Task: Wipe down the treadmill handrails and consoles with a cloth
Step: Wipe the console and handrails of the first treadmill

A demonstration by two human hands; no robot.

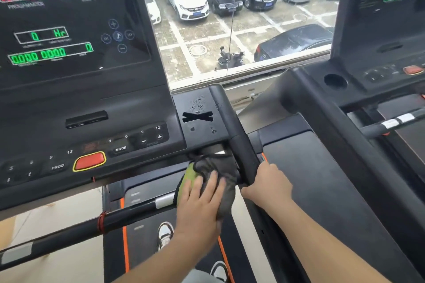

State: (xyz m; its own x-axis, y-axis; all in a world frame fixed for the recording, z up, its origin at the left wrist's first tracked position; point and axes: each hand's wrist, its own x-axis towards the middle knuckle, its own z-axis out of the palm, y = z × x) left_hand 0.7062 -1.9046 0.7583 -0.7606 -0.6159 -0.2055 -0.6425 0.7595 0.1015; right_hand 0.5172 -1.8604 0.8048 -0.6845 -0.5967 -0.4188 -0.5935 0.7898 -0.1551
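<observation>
left hand flat, fingers spread, pressing cloth below console edge, at 6 o'clock of the wet tray. right hand wrapped round handrail. risk: a sweep toward 9 o'clock could bump the red button; loose cloth may slip off.

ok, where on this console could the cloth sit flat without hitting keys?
Best: the flat shelf between the plus/minus keys and the right handrail, though it carries droplets and an X-shaped slot. Also the blank ledge between the screen and the black port slot. Crowded: the key row around the red stop button.
</observation>
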